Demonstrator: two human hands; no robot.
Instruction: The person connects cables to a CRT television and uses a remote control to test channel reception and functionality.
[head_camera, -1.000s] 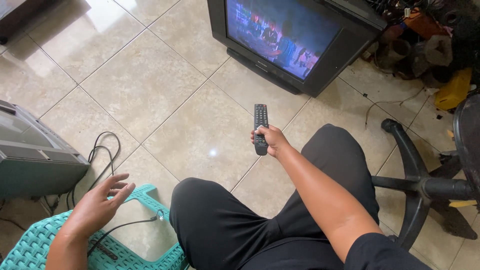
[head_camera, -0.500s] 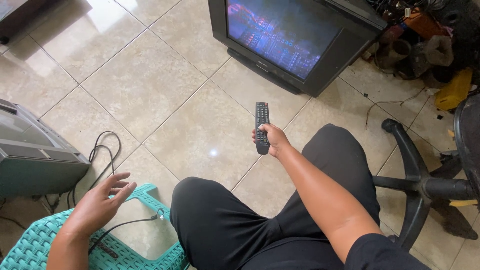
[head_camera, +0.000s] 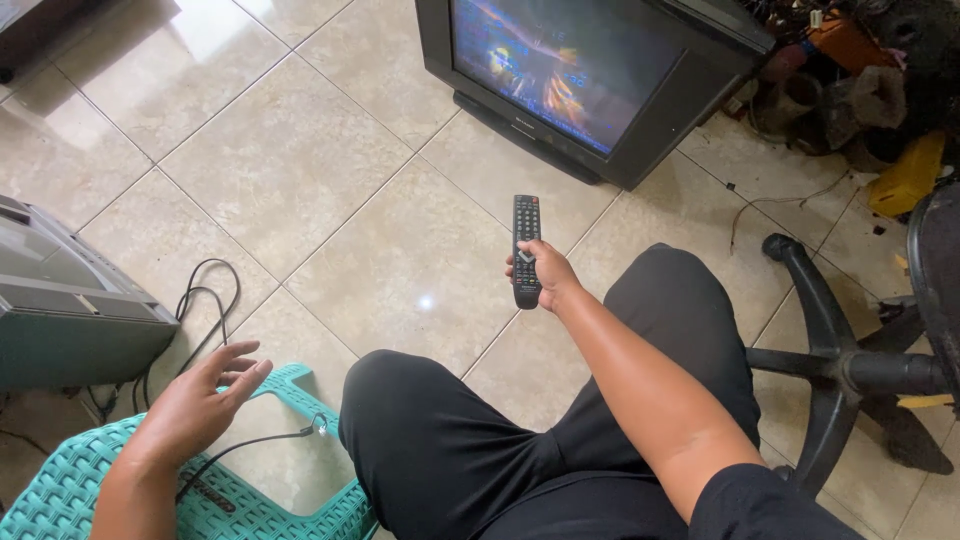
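One screen: a boxy dark-grey tube television (head_camera: 600, 85) standing on the tiled floor at the far side, tilted in view. Its curved glass is lit, showing a blurred picture in blue, purple and orange. No packages, labels or signs discernible.

Remote (head_camera: 525, 247) before television (head_camera: 590, 80) — stool (head_camera: 70, 480) left, chair base (head_camera: 840, 360) right

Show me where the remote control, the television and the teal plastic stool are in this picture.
remote control (head_camera: 526, 228): head view, on its upper button face above the thumb.
television (head_camera: 560, 70): head view, on the middle of the lit screen.
teal plastic stool (head_camera: 60, 495): head view, on the woven seat left of the forearm.
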